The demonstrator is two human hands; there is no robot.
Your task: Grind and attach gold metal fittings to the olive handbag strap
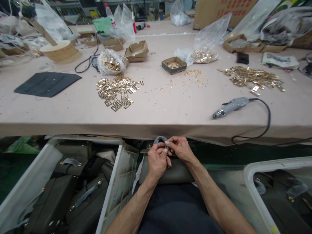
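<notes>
A dark bag [170,172] lies across my lap, with a wrapped handle [159,139] standing up at its top. My left hand [157,159] has its thumb and fingers pinched at one end of that handle. From the right, my right hand [179,148] meets it, thumb and forefinger pressed together at the same spot. A small piece shows between the fingertips, too small to make out. Above on the table, the electric screwdriver [230,108] lies near the front edge. Gold metal plates [118,91] form a pile at left, and more gold pieces [255,78] lie at right.
A white crate [119,156] of dark bags stands left of my lap, another crate [253,165] at right. The screwdriver's cable [269,120] hangs over the table edge. A small box [174,65], a tape roll [59,52] and a black sheet [46,84] lie on the table.
</notes>
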